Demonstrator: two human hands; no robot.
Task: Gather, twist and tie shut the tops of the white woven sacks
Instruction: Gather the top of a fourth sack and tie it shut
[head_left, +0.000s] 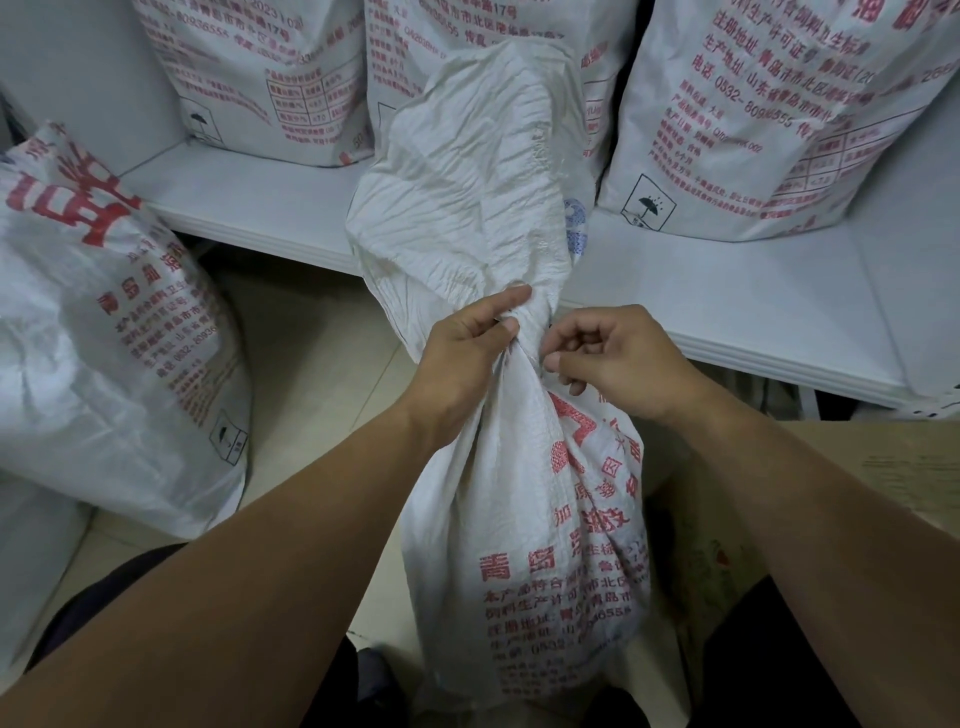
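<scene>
A white sack (524, 519) with red writing stands on the floor (311, 389), between the person's arms. It is just in front of the front edge of a low white shelf (727, 301). The sack is squeezed thin at its neck (527, 332). Above the neck, the loose top (467, 182) puffs out wide and wrinkly.

The left hand (462, 358) grips the neck, with its fingers wrapped round it and its thumb lying along the cloth. The right hand (613, 358) is just beside the neck on the other side. Its fingers are curled in and its thumb tip is at the cloth. I cannot tell if it pinches anything.

Three more full sacks (779, 104) stand on the shelf at the back. Another sack (104, 338) sits on the floor at the left. A brown cardboard box (857, 467) is at the right.
</scene>
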